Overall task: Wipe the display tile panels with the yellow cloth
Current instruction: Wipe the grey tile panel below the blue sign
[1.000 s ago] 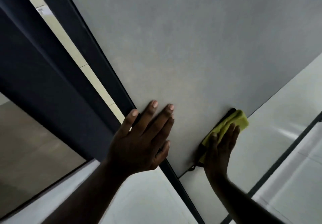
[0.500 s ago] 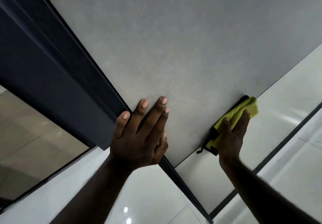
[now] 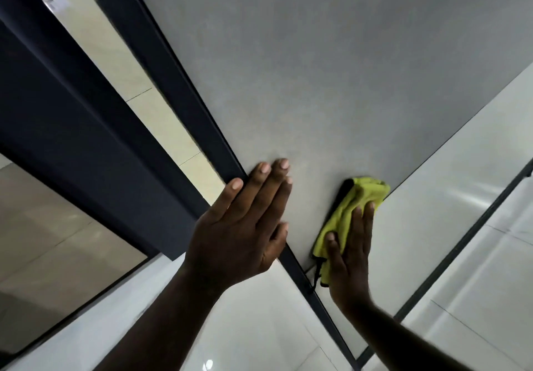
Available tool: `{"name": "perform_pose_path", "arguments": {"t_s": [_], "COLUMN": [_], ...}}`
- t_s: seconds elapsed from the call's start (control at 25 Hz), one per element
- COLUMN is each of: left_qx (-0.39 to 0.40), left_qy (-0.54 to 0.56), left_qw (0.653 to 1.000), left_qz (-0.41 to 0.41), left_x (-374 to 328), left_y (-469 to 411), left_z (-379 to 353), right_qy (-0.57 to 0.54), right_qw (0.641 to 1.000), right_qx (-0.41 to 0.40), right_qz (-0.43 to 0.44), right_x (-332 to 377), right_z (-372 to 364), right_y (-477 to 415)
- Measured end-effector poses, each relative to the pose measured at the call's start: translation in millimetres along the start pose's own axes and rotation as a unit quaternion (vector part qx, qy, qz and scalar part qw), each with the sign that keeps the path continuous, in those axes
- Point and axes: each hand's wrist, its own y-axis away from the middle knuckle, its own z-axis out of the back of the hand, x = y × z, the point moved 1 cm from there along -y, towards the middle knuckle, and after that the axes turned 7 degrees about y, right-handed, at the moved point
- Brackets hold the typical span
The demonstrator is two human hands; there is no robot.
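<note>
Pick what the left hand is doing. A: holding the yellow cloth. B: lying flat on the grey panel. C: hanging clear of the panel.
B: the left hand lies with straight fingers flat against the grey panel, while the right hand presses the yellow cloth.

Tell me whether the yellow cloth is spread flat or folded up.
Folded up: the yellow cloth shows layered folds and creases, pressed to the grey tile panel under the right hand.
</note>
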Motion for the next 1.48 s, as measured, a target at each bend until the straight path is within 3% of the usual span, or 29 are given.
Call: {"name": "perform_pose_path", "arguments": {"t_s": [0.08,0.12,0.2,0.24,0.32,0.36,0.44,0.48,0.6,0.72,0.76,0.84,0.88,0.96,1.0,1.08,1.12,1.24,1.36,1.4,1.48], "left_qx": [0.005,0.009,0.013,0.011,-0.003,-0.014,-0.037,-0.047,-0.067,-0.076,-0.080,-0.093,-0.100,-0.114,-0.120,-0.128,-0.129,-0.129,-0.128,-0.130,-0.136], "left_qy": [0.006,0.009,0.009,0.014,0.034,0.043,0.059,0.069,0.091,0.091,0.087,0.079,0.080,0.084,0.080,0.072,0.072,0.064,0.040,0.042,0.063], "left_qw": [0.999,0.998,0.998,0.998,0.998,0.997,0.996,0.995,0.991,0.992,0.992,0.992,0.991,0.989,0.988,0.988,0.988,0.989,0.991,0.990,0.988], "left_qz": [0.036,0.054,0.068,0.067,0.058,0.055,0.059,0.063,0.070,0.049,0.042,0.038,0.040,0.044,0.046,0.045,0.045,0.034,0.019,0.018,0.031], "left_x": [8.1,11.9,22.2,28.5,43.8,53.0,72.6,82.6,104.3,115.4,119.4,129.3,134.5,146.8,153.6,164.7,169.1,181.7,195.2,200.0,208.1], "left_y": [6.3,9.0,11.1,9.6,5.0,1.4,-7.8,-12.9,-24.9,-29.1,-29.9,-34.8,-38.5,-47.2,-52.2,-62.3,-66.6,-77.3,-89.7,-93.9,-101.7], "left_z": [6.5,9.0,12.6,14.3,20.7,23.0,28.6,31.8,39.8,46.0,47.6,51.9,54.3,58.6,60.1,63.9,66.1,71.3,78.7,81.0,83.9], "right_qy": [-0.038,-0.035,-0.005,-0.002,-0.029,-0.036,0.020,0.031,-0.016,0.086,0.079,0.005,0.007,0.096,0.094,0.034,0.034,0.146,0.051,0.070,0.148], "right_qw": [0.989,0.992,1.000,0.999,0.998,0.997,0.989,0.982,0.990,0.956,0.958,0.981,0.978,0.938,0.937,0.966,0.966,0.886,0.944,0.935,0.872], "right_qx": [-0.018,-0.011,0.007,0.002,-0.048,-0.060,-0.063,-0.071,-0.127,-0.079,-0.087,-0.124,-0.121,-0.085,-0.084,-0.118,-0.123,-0.097,-0.136,-0.136,-0.133], "right_qz": [-0.142,-0.121,0.030,0.054,-0.029,-0.029,0.131,0.171,0.052,0.270,0.263,0.151,0.168,0.323,0.325,0.226,0.226,0.428,0.295,0.320,0.447], "right_x": [7.3,14.2,24.8,30.4,53.2,68.3,96.4,104.0,137.6,149.9,154.3,177.3,189.3,204.3,214.3,249.2,261.8,276.2,318.2,329.7,342.8], "right_z": [-3.2,-3.6,-7.7,-10.1,-15.4,-16.6,-20.6,-19.9,-13.5,-14.2,-11.3,-5.7,-1.9,1.5,6.6,14.1,17.7,24.2,31.8,30.7,29.7], "right_y": [6.4,13.4,29.7,31.4,19.9,9.5,-9.5,-22.8,-55.1,-58.8,-64.8,-81.6,-88.4,-104.3,-118.5,-142.2,-150.4,-175.1,-201.2,-205.2,-219.5]}}
